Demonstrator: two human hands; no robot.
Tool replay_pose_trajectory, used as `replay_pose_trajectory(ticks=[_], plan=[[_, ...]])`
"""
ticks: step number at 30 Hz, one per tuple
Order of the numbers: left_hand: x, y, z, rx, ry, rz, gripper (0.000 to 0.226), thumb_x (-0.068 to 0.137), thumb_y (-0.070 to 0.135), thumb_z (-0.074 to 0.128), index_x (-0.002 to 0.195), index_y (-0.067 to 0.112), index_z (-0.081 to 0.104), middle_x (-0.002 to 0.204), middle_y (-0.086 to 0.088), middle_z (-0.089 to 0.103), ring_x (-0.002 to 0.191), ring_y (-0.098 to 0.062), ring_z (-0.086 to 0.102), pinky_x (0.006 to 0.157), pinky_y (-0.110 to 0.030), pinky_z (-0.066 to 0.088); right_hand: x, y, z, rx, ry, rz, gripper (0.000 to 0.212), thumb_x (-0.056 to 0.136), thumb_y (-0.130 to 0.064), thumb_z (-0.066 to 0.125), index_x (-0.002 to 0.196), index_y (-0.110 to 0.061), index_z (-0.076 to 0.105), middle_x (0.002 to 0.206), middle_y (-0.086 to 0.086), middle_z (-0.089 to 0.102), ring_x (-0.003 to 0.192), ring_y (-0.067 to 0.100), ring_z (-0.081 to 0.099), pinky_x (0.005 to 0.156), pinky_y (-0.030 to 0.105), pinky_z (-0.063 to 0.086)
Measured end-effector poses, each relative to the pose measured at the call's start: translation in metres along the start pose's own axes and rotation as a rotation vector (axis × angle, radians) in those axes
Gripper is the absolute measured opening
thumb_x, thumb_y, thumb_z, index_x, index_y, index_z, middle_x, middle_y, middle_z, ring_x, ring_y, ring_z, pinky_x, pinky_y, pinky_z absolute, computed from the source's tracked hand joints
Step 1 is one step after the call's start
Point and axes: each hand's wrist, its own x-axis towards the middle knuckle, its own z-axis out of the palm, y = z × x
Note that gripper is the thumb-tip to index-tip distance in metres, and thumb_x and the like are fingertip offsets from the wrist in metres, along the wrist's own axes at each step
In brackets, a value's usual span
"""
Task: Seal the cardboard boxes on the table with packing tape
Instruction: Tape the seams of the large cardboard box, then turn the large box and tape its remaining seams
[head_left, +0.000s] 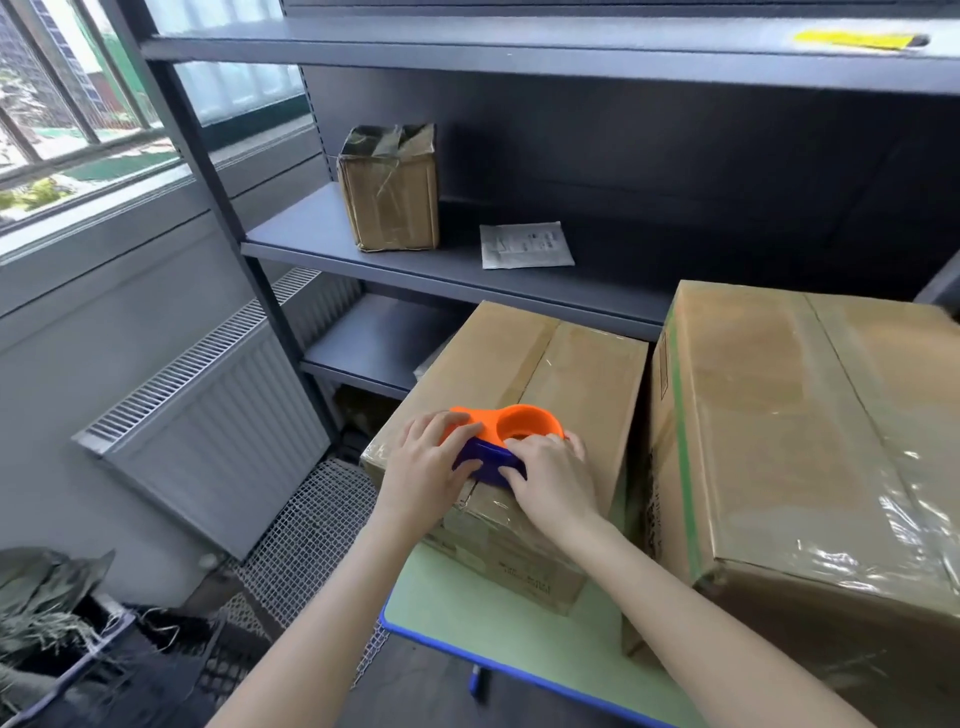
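1. While my left hand (423, 467) and right hand (550, 478) both grip the tape dispenser (514, 428), it's sitting at the 6 o'clock end of the smaller box (545, 374), right on the top seam.
2. Left fingers are curled over the orange part from 9 o'clock. Right hand wraps the blue part from 5 o'clock.
3. The bigger box (805, 431), shiny with tape, is just beside it at 3 o'clock. Both are on the green desk (467, 613).
4. Up at 11 o'clock, the shelf (415, 270) has a little taped box (389, 197) with a white packet (524, 244) near it.
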Motion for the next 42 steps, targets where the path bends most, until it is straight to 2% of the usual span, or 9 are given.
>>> replay_pose_trajectory(ticks=[5,11,18,22,26,29,34,38,42], plan=[[0.004,0.014,-0.008,-0.012,-0.023,-0.027,0.041,0.079,0.034,0.048,0.107,0.011,0.067,0.109,-0.003,0.065,0.102,-0.026,0.056,0.093,-0.039,0.044,-0.003,-0.005,-0.012,-0.03,0.046,-0.055,0.041,0.096,-0.026,0.045,0.136,-0.019,0.045,0.129,-0.003,0.056,0.126,0.019,0.041,0.113,0.036,0.012],[0.025,0.062,-0.029,-0.084,0.097,0.026,0.037,0.086,0.03,0.045,0.109,0.012,0.066,0.108,-0.001,0.065,0.096,-0.024,0.059,0.085,-0.035,0.047,-0.018,-0.005,-0.069,0.078,0.28,-0.122,0.032,0.094,-0.02,0.048,0.123,-0.014,0.061,0.121,0.0,0.063,0.117,0.021,0.048,0.097,0.033,0.039],[0.055,0.143,-0.027,-0.174,0.086,0.175,0.04,0.088,0.03,0.04,0.113,0.01,0.065,0.111,-0.004,0.064,0.106,-0.024,0.056,0.088,-0.037,0.048,-0.062,0.057,-0.136,-0.003,0.409,0.022,0.032,0.097,-0.023,0.046,0.125,-0.018,0.06,0.123,-0.003,0.062,0.119,0.017,0.049,0.089,0.028,0.043],[0.059,0.203,-0.018,-0.234,0.063,0.238,0.033,0.088,0.024,0.051,0.114,0.009,0.065,0.113,-0.006,0.064,0.108,-0.026,0.057,0.089,-0.039,0.047,-0.099,0.107,-0.159,-0.058,0.39,0.138,0.034,0.096,-0.025,0.047,0.128,-0.02,0.057,0.127,-0.003,0.06,0.121,0.015,0.048,0.096,0.027,0.039],[0.057,0.246,-0.008,-0.294,-0.044,0.297,0.038,0.089,0.033,0.053,0.121,0.014,0.061,0.122,-0.002,0.059,0.113,-0.021,0.053,0.093,-0.035,0.046,-0.134,0.15,-0.173,-0.087,0.315,0.231,0.038,0.095,-0.035,0.048,0.13,-0.021,0.055,0.131,-0.005,0.056,0.125,0.016,0.042,0.103,0.031,0.033],[0.055,0.255,-0.002,-0.269,-0.199,0.284,0.063,0.081,0.06,0.045,0.128,0.021,0.057,0.131,0.004,0.053,0.123,-0.017,0.045,0.104,-0.031,0.033,-0.154,0.177,-0.177,-0.16,0.203,0.28,0.046,0.093,-0.05,0.045,0.133,-0.027,0.051,0.139,-0.008,0.049,0.131,0.016,0.035,0.111,0.038,0.022],[0.041,0.254,-0.004,-0.205,-0.291,0.248,0.106,0.055,0.095,0.03,0.139,0.032,0.044,0.149,0.008,0.034,0.142,-0.014,0.018,0.118,-0.042,0.009,-0.179,0.195,-0.178,-0.16,0.014,0.246,0.081,0.078,-0.075,0.038,0.146,-0.031,0.029,0.155,-0.007,0.019,0.143,0.015,0.011,0.116,0.04,0.006],[0.026,0.249,-0.01,-0.209,-0.441,0.086,0.108,0.044,0.09,0.052,0.141,0.051,0.025,0.158,0.007,-0.006,0.144,-0.017,-0.015,0.115,-0.049,0.013,-0.183,0.198,-0.17,-0.289,-0.074,0.185,0.103,0.06,-0.088,0.034,0.148,-0.04,0.007,0.158,-0.001,-0.001,0.145,0.023,-0.004,0.116,0.049,-0.004],[0.02,0.254,-0.013,-0.292,-0.43,-0.004,0.1,0.055,0.063,0.077,0.142,0.044,0.032,0.159,0.005,-0.001,0.145,-0.025,-0.006,0.114,-0.049,0.014,-0.182,0.202,-0.164,-0.355,-0.08,0.151,0.094,0.066,-0.085,0.034,0.144,-0.048,-0.001,0.158,0.004,-0.005,0.144,0.029,-0.006,0.115,0.054,-0.003]])
